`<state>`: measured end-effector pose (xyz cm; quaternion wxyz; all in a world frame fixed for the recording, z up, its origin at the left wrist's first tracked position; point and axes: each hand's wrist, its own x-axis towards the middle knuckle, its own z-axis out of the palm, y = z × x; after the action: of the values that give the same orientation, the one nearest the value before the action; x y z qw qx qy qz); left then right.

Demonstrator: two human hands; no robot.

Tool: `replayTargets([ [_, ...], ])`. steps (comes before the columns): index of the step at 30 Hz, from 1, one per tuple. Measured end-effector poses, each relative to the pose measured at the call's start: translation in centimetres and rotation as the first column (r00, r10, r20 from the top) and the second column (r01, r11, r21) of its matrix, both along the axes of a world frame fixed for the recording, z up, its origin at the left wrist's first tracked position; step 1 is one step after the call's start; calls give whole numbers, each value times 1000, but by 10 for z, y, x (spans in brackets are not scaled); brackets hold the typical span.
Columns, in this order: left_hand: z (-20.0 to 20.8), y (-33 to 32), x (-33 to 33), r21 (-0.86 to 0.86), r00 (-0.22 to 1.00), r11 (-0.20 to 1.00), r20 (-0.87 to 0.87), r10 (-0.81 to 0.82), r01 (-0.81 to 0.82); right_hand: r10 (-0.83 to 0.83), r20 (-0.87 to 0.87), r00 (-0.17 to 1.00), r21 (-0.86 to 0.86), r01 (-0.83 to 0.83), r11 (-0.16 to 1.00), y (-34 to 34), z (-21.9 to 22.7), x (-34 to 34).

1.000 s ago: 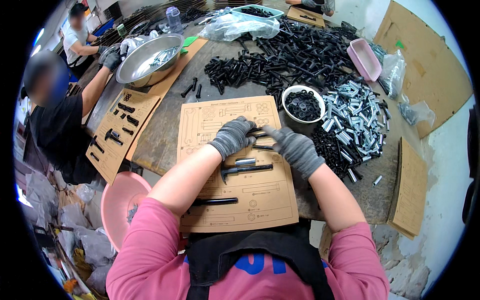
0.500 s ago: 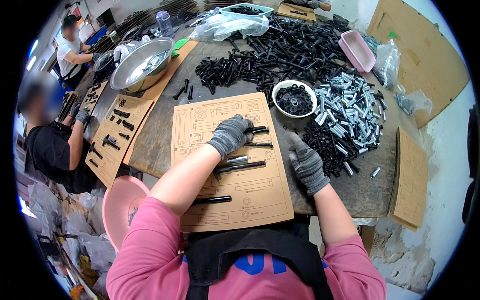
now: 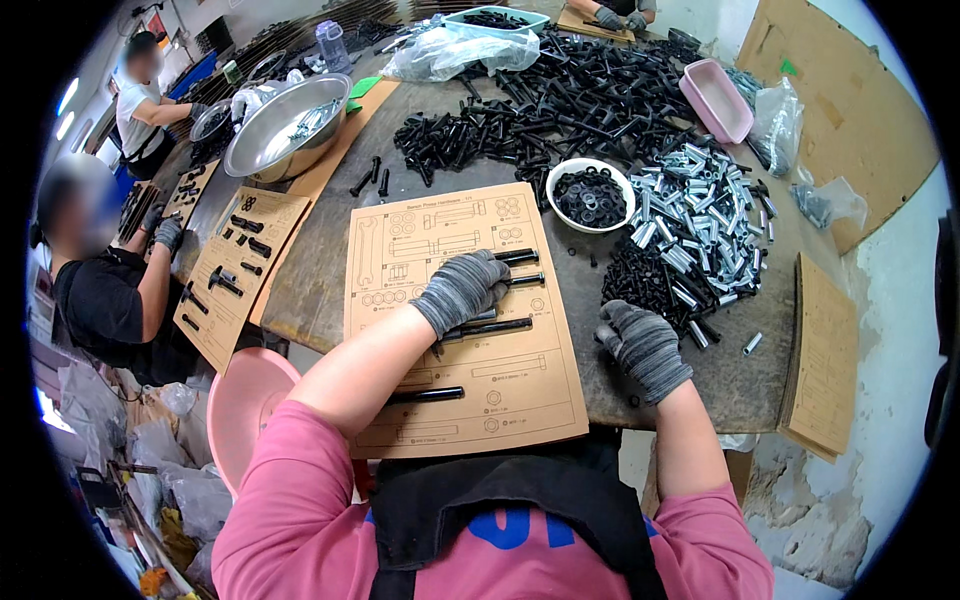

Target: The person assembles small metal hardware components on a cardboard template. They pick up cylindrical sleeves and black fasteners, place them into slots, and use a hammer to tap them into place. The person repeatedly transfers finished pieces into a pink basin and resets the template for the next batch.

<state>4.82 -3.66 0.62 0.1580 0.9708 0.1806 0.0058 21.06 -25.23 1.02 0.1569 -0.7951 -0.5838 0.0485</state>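
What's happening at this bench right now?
The person's gloved left hand rests over a printed cardboard sheet, beside black bolts lying on it. The gloved right hand is off the sheet, near a pile of small black screws; whether it holds anything is unclear. A white bowl of black washers stands right of the sheet. On the left, a co-worker is beside another sheet of parts.

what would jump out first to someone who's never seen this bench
Probably the big heap of black bolts across the far part of the table. Then the shiny silver tubes piled at the right, beside a white bowl of black washers. Nearest, the left gloved hand is over a printed brown sheet in the middle.
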Motion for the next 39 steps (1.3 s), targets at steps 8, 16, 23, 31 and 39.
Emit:
replayTargets([
  [8, -17, 19, -22, -172, 971, 985, 236, 33, 9, 6, -322, 947, 231, 72, 970, 0, 34, -30],
  [16, -24, 40, -58, -135, 964, 983, 219, 152, -125, 581, -398, 710, 310, -492, 813, 35, 9, -139],
  [23, -13, 37, -63, -195, 971, 974, 182, 155, -119, 629, -134, 766, 149, -612, 777, 34, -14, -187],
  [31, -14, 36, -58, -163, 974, 981, 182, 134, -104, 574, -82, 815, 134, -561, 816, 27, -14, -186],
  [39, -24, 43, -61, -187, 963, 979, 239, 123, -78, 518, -186, 835, 253, -469, 846, 22, -4, -161],
])
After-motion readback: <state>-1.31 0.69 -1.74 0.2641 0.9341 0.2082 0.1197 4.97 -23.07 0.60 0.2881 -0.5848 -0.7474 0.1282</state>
